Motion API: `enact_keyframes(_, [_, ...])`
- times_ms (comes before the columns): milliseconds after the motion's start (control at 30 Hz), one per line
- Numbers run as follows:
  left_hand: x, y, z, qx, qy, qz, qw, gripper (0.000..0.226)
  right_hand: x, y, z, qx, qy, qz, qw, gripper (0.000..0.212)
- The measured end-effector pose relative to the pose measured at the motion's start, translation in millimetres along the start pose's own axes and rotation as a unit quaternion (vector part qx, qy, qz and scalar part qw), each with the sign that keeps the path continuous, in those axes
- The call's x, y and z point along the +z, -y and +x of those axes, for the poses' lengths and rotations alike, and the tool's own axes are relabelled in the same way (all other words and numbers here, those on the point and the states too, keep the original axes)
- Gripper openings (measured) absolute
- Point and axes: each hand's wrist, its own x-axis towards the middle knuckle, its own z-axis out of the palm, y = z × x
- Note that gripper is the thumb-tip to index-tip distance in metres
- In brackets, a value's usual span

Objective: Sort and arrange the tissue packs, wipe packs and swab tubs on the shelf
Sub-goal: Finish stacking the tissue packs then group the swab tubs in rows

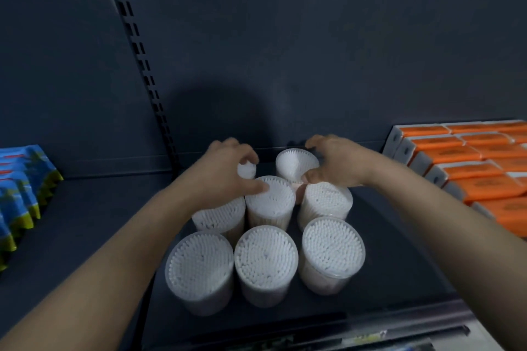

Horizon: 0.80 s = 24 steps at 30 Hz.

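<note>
- Head view, centre of frame: eight clear swab tubs point(265, 262) stood upright on the dark shelf point(85, 222), their white swab tips facing up. They were packed closely in three rows: three at the front, three in the middle and two at the rear.
- Head view, centre, left of the group: the left hand point(228, 168) reached in from the lower left. Its fingers were curled over the rear-left tub point(246, 170), gripping it and hiding most of it. The thumb lay against the rim of the middle-centre tub point(271, 199).
- Head view, centre, right of the group: the right hand point(333, 162) reached in from the lower right. Its fingers were curled round the far side of the rear-right tub point(296, 162) and the thumb pressed on the near side. The grip was slightly blurred.
- Head view, left edge: blue packs point(20, 194) with yellow-green zigzag edges stood in a row on the shelf, well apart from the tubs.
- Head view, right edge: orange packs point(470, 162) lay in stacked rows, their grey-white ends facing the tubs, near but apart from them.
- Head view, upper frame: a dark back panel point(285, 51) rose behind the shelf, with a slotted upright point(137, 51) running down its left part.
- Head view, lower frame: the shelf's front rail point(370, 330) crossed below the front row.
</note>
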Motion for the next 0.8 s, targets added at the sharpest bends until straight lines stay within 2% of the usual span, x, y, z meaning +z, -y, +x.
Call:
enact_keyframes(133, [16.1,-16.8,3.9,0.014,0.074,0.118,0.99,0.073,-3.4,3.5,-17.7,0.059,0.037,-0.029,0.997,0.069])
enact_keyframes(233, [23.2,-18.1,7.8,0.021,0.085,0.184,0.979,0.074,-1.9,6.4,-28.6,0.071,0.062,-0.064,0.994,0.049])
enact_keyframes(333, [24.3,-16.5,10.8,0.021,0.083,0.204,0.975,0.071,3.5,6.5,-31.0,0.087,0.064,-0.084,0.991,0.049])
enact_keyframes(433, [23.6,-16.3,13.8,0.031,0.083,0.197,0.976,0.07,4.9,2.0,-31.3,0.104,0.029,-0.063,0.992,0.042])
enact_keyframes(500, [24.1,-14.9,16.4,0.031,0.088,0.177,0.98,0.073,3.1,-0.3,-32.8,0.119,0.018,-0.052,0.991,0.048])
enact_keyframes(633, [25.6,-17.2,19.2,0.017,0.079,0.17,0.982,0.076,7.6,4.5,-33.6,0.125,0.066,-0.078,0.987,0.061])
enact_keyframes(700, [28.1,-19.4,19.9,0.02,0.069,0.178,0.981,0.074,12.4,8.6,-32.4,0.126,0.06,-0.085,0.987,0.061])
enact_keyframes(800, [26.1,-17.8,17.8,0.02,0.129,0.125,0.984,0.072,12.6,8.8,-31.0,0.113,0.049,-0.09,0.988,0.053])
